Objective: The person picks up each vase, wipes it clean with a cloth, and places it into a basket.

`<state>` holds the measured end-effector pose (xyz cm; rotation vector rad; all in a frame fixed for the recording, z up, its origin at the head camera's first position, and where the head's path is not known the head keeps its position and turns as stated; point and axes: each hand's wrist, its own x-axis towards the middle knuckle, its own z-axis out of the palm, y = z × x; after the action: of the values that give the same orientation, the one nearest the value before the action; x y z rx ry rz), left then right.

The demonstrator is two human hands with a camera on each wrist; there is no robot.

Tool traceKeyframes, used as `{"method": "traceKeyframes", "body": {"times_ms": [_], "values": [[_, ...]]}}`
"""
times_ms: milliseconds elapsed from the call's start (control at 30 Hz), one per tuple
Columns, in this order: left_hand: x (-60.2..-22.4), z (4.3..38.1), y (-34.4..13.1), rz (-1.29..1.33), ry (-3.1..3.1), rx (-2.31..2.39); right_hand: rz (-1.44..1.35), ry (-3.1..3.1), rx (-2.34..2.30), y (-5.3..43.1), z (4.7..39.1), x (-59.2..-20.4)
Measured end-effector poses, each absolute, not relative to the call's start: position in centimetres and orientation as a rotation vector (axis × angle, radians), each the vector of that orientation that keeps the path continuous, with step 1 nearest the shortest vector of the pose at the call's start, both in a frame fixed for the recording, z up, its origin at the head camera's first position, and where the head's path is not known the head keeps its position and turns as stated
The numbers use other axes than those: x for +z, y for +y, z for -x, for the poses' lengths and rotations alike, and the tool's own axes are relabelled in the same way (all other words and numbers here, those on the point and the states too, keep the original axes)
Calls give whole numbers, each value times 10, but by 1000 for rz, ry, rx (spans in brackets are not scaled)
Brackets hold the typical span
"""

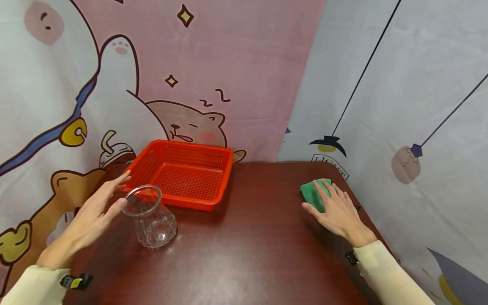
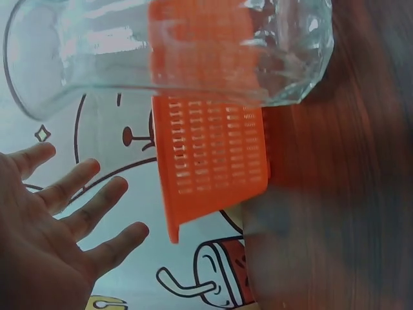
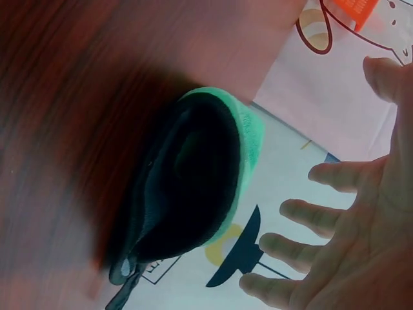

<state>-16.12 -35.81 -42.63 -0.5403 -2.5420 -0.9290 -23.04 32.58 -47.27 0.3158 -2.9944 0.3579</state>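
Note:
A clear glass vase (image 1: 156,228) with a flared rim and ribbed body stands upright on the left of the table. My left hand (image 1: 93,214) is beside its rim, fingers spread; in the left wrist view a gap shows between the fingers and the vase (image 2: 290,55). On the right side lies a small green cloth pouch (image 1: 313,195) with a dark inside and a dark strap at one end. Above it hovers my right hand (image 1: 337,212), its fingers extended; the right wrist view shows them apart from the pouch (image 3: 251,135). Neither hand holds anything.
A red-orange perforated plastic basket (image 1: 190,199) sits behind the vase at the back left of the dark wooden table (image 1: 244,254). Cartoon-printed cloth (image 1: 248,63) hangs behind the table and along both sides.

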Motion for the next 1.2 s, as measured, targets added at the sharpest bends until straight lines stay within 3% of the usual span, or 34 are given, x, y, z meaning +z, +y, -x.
{"method": "traceKeyframes", "body": {"times_ms": [667,1200], "values": [[-423,146,-342,374,-2735,-760,-166,-3029,367,338,241,-484],[-426,146,-327,407,-2768,-535,-104,-3110,373,338,251,-497]]}}
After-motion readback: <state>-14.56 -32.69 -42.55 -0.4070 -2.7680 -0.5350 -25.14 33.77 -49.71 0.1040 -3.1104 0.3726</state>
